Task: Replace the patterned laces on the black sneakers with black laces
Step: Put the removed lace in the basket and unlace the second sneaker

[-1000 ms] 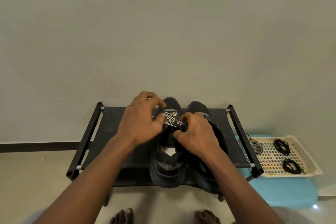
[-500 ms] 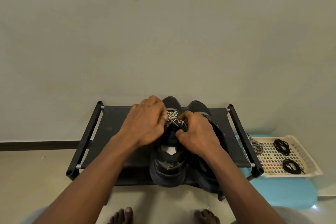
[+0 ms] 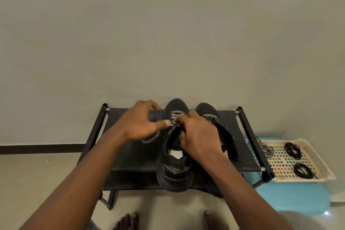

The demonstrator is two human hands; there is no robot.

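Two black sneakers stand side by side on a black rack point(image 3: 130, 157). The left sneaker point(image 3: 174, 172) still carries a black-and-white patterned lace point(image 3: 175, 116) near its toe. My left hand point(image 3: 141, 123) pinches a loose length of that lace, which trails down to the left of the shoe. My right hand point(image 3: 197, 136) grips the lace at the eyelets and covers the shoe's tongue. The right sneaker point(image 3: 207, 111) is mostly hidden behind my right hand. Two coiled black laces point(image 3: 292, 150) point(image 3: 303, 171) lie in a cream tray point(image 3: 321, 166) at right.
The tray sits on a light blue stool point(image 3: 293, 198) right of the rack, with a removed patterned lace point(image 3: 266, 148) at its left edge. A plain wall rises right behind the rack. My bare feet point(image 3: 128, 221) are on the floor in front.
My left hand has moved left and away from the shoe, drawing a length of patterned lace out with it. My right hand stays at the eyelets.
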